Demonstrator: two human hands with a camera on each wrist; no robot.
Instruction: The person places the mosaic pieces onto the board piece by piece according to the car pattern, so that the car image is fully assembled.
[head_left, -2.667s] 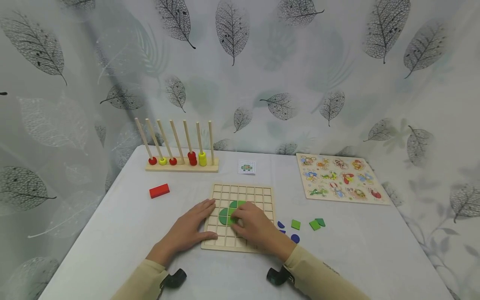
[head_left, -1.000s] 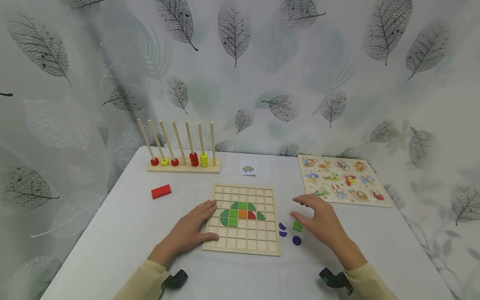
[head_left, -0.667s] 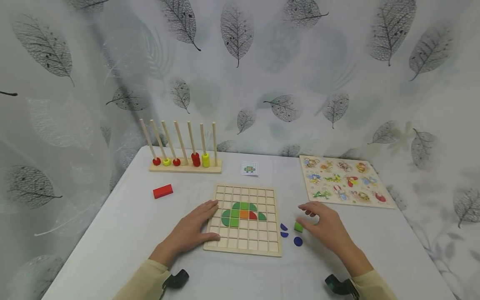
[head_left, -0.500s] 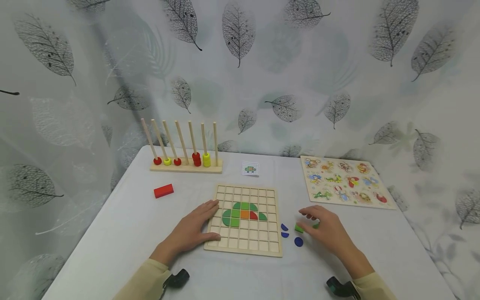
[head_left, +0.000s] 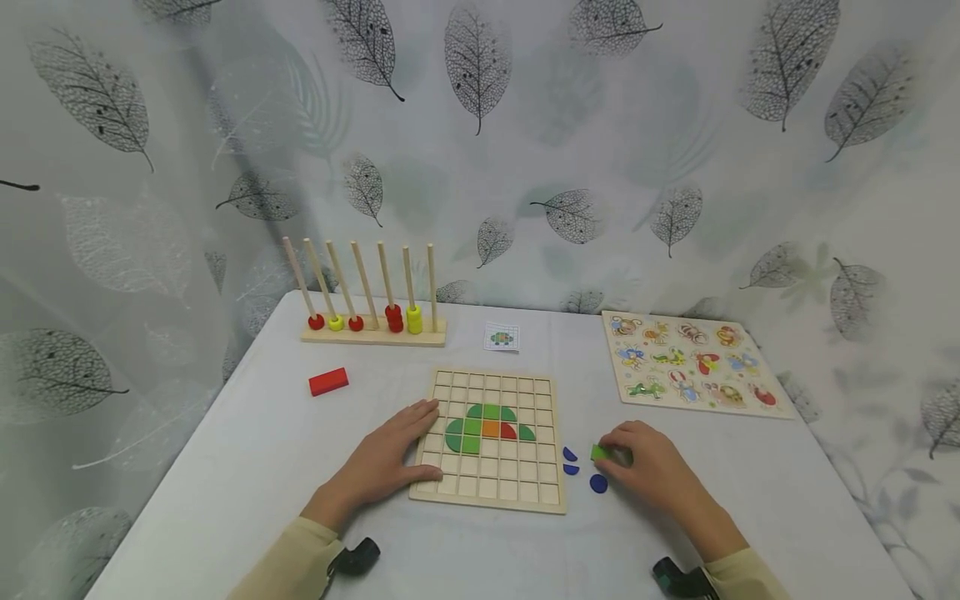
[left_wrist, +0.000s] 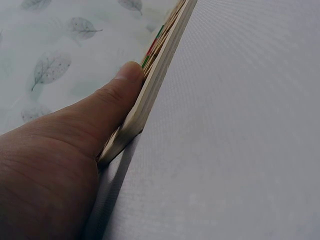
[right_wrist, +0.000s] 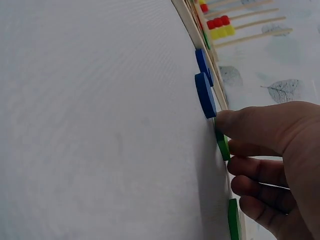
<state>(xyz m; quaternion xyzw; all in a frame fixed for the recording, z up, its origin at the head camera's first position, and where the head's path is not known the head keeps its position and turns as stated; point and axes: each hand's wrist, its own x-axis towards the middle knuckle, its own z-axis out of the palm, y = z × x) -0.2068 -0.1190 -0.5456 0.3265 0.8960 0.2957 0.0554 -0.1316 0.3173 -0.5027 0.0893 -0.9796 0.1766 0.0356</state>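
My right hand (head_left: 651, 467) pinches a bright green square wooden tile (head_left: 598, 452) between thumb and forefinger, just right of the square natural-wood grid board (head_left: 517, 493); I can't tell whether the tile is off the white cloth (head_left: 480, 554). My other fingers curl loosely behind, and the right wrist view shows another green piece (right_wrist: 233, 220) below them. If those fingers drop or sweep sideways, they could drag that piece along.

A dark blue wooden disc (head_left: 598, 483) lies so near my thumb that a low drag could nudge it, perhaps towards the two dark blue half-round pieces (head_left: 571, 462) by the board's edge. The green tile looks thin, so a grip on its rim alone might let it twist or slip.

My left hand (head_left: 378, 460) rests with fingers extended on the board's left edge. Pushing unevenly there could shift the board and jolt the orange square tile (head_left: 491, 428) and red rounded tile (head_left: 508, 431) in their cells.
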